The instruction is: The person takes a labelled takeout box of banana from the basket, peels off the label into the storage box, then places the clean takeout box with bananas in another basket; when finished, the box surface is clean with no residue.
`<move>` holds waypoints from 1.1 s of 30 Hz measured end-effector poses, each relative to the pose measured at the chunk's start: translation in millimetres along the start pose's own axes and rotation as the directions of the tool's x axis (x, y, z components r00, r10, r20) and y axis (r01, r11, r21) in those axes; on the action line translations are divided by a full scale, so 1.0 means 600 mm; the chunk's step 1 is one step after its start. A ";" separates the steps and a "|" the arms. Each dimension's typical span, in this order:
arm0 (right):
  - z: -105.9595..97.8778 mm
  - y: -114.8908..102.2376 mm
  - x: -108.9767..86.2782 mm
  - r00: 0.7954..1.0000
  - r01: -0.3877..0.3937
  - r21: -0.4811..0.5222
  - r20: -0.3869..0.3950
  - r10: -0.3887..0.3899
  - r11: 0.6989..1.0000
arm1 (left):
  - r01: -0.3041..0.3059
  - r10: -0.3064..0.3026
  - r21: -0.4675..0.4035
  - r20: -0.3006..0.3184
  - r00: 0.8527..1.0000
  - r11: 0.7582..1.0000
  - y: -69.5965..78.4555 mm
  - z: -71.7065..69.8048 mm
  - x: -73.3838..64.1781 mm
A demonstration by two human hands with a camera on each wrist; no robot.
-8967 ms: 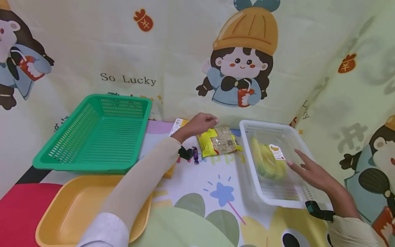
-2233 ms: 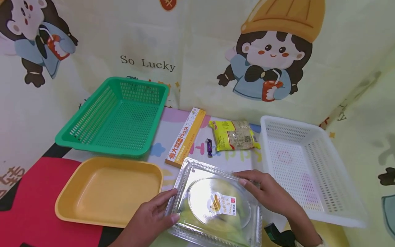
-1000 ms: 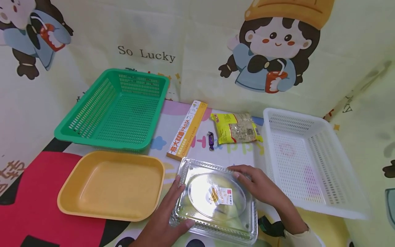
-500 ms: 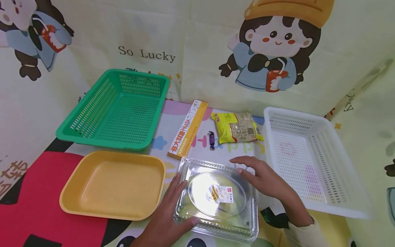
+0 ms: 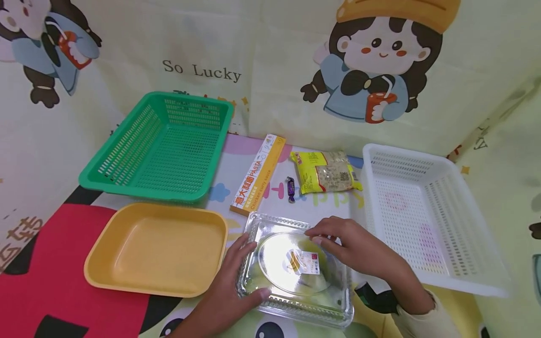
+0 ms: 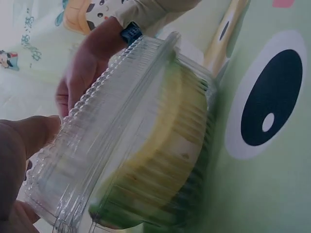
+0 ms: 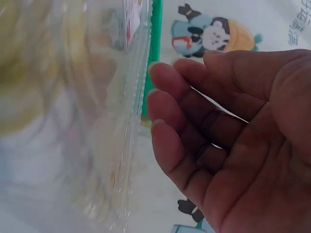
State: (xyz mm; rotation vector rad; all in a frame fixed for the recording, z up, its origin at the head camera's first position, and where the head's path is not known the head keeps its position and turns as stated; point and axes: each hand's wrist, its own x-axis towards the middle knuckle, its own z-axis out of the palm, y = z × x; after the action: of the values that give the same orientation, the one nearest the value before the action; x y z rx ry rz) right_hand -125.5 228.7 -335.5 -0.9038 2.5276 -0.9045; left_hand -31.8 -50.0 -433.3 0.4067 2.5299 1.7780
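A clear plastic clamshell box (image 5: 296, 307) with bananas (image 6: 165, 141) inside sits on the tabletop in front of me. Its lid bears a white banana label (image 5: 310, 263). My left hand (image 5: 224, 291) rests at the box's left side, its fingers fairly straight along the edge and the thumb lying over the front rim. Over the lid's back right part hovers my right hand (image 5: 355, 244), fingers loosely bent. In the right wrist view those fingertips (image 7: 165, 141) are apart from the lid and hold nothing.
Behind the box lie a pasta box (image 5: 258, 173), a purple-wrapped candy (image 5: 290, 189) and a yellow bag of grain-like food (image 5: 327, 172). A green basket (image 5: 169, 159) and yellow tray (image 5: 156, 253) stand left, a white basket (image 5: 416, 225) right. A printed cloth wall (image 5: 262, 70) rises behind.
The box was lifted out of the white basket and set down in front of me. Lately my right hand has left the lid's rim and shifted left over the lid, fingers more bent.
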 end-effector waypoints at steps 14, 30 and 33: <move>0.022 -0.026 0.027 0.989 0.029 -0.091 0.146 -0.016 0.995 | -0.041 0.041 0.008 -0.017 0.999 0.999 -0.012 0.001 0.003; 0.028 -0.021 0.042 0.984 0.056 0.000 0.169 -0.056 0.998 | -0.025 0.025 -0.005 -0.012 1.000 1.000 -0.008 0.005 0.004; 0.029 -0.019 0.041 0.986 0.045 0.012 0.163 -0.047 0.999 | -0.031 0.031 -0.009 -0.017 0.999 0.999 -0.008 0.006 0.005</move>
State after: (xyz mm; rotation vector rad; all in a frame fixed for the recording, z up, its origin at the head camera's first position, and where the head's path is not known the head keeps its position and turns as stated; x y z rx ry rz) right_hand -130.8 197.7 -342.7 -0.9950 2.3717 -0.8181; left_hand -34.8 -47.6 -438.6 0.4357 2.5389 1.8109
